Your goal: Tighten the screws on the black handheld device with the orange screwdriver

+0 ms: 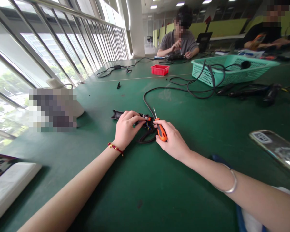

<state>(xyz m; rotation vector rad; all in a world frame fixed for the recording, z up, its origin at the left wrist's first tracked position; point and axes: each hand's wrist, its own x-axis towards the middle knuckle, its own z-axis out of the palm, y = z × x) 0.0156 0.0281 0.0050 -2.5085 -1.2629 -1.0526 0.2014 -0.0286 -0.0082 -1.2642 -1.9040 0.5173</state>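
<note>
My left hand [126,127] is closed over an opened black device housing [116,114], its thumb and fingers pinching near the exposed inside. Small coloured wires [148,125] and an orange-red part [148,118] show there, beside the fingertips. My right hand [172,140] grips a screwdriver [162,132] with an orange and black handle. Its thin metal shaft points up and away from me, clear of the device. From the device a black cable [146,96] runs back across the green table [135,187]. My left palm hides part of the housing.
A turquoise basket [234,77] with cables stands at the back right, a small red bin [159,70] at the back. A phone [277,151] lies at right, a white box [11,190] at left, a pale container [69,106] by the railing. Two people sit across.
</note>
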